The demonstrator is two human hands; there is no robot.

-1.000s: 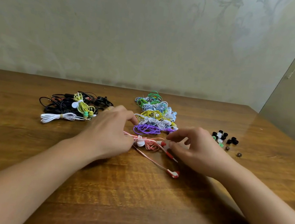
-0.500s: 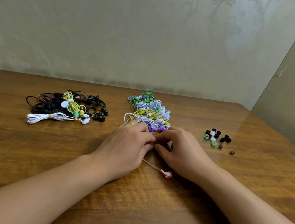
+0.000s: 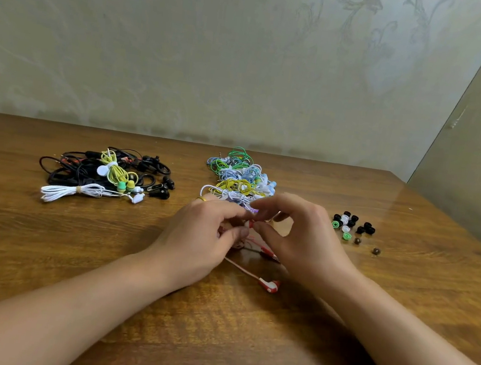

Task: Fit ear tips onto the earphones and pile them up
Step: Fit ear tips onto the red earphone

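Centrally, above a glossy wood-grain table [image 3: 43, 249], the left hand [image 3: 202, 238] and right hand [image 3: 292, 243] meet fingertip to fingertip, both pinching a small red earbud [image 3: 250, 224] whose thin pink cable [image 3: 240, 268] trails down to a second red-and-white bud [image 3: 272, 285] lying at lower centre. Behind them sits a tangle of coloured earphones [image 3: 240, 176]; at left, a heap of black, white and yellow ones [image 3: 104, 174]. Rubbery round ear tips [image 3: 352, 225] lie scattered at right.
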